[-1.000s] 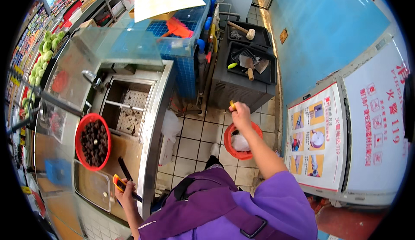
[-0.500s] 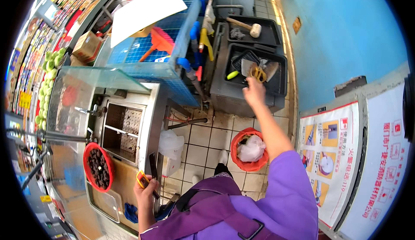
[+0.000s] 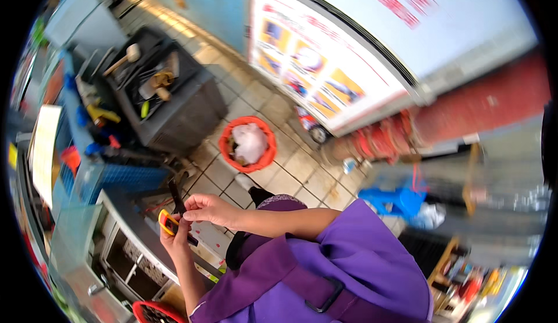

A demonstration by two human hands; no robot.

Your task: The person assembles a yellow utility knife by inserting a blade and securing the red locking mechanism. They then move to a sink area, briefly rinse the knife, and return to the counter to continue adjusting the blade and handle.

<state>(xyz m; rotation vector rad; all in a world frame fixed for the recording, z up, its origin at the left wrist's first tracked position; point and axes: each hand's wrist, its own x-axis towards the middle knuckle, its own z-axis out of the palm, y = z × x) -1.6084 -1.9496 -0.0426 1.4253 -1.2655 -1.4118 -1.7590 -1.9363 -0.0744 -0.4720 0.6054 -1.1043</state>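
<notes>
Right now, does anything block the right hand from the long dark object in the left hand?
Nothing visible does: the right hand is right beside the long dark object in the left hand; whether they touch, I can't tell.

My left forearm (image 3: pixel 189 285) angles up from the bottom of my view, left grip (image 3: pixel 174 238) curled closed; my bare right forearm (image 3: pixel 285 221) crosses leftward before the torso (image 3: pixel 302 265), right grip (image 3: pixel 210 211) just beside the left, its fingers (image 3: pixel 196 213) bent
</notes>
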